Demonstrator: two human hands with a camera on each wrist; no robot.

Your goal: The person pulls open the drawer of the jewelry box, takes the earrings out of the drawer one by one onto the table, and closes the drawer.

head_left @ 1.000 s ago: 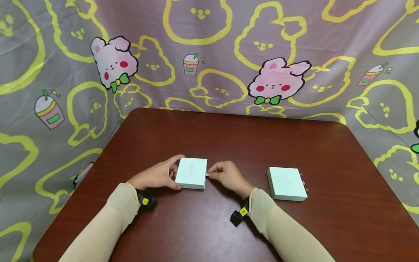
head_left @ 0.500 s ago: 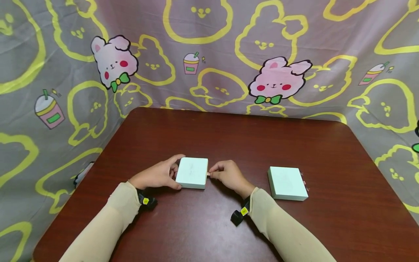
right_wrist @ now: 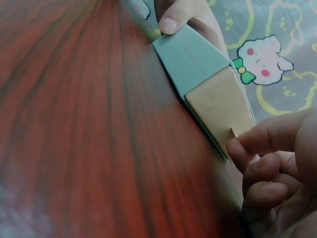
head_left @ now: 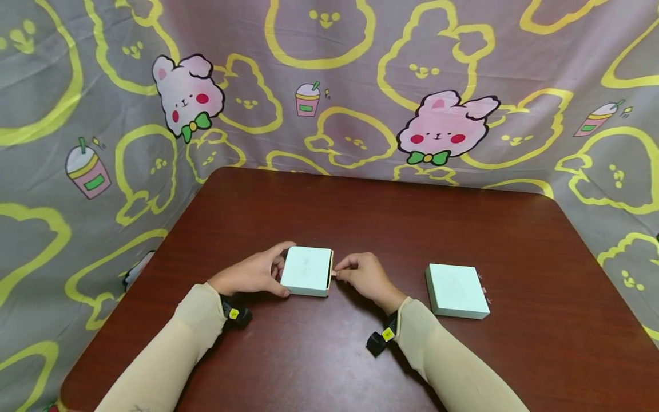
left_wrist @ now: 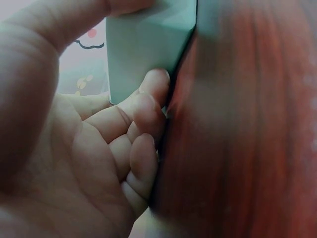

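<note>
A flat, square, mint-green box (head_left: 306, 271) lies on the brown table. My left hand (head_left: 253, 274) grips its left side, thumb at the near corner and index finger at the far one; the left wrist view has several other fingers curled against the box's side wall (left_wrist: 141, 54). At the opposite end, a tan inner drawer (right_wrist: 220, 101) stands out slightly past the sleeve, as the right wrist view also shows. My right hand (head_left: 366, 278) pinches a small pull tab (head_left: 334, 273) on that drawer's face between thumb and index finger.
A second mint-green box (head_left: 458, 289) lies to the right of my right hand, with small tabs or bows (head_left: 484, 290) on its right edge. Behind the table (head_left: 381, 212) hangs a grey-pink curtain (head_left: 355, 63) with cartoon prints, which also runs along both sides.
The drawer's edge has slid out to the right, and a dark gap shows between it and the sleeve. The right hand has pulled slightly away from the box; the head view has shifted a little.
</note>
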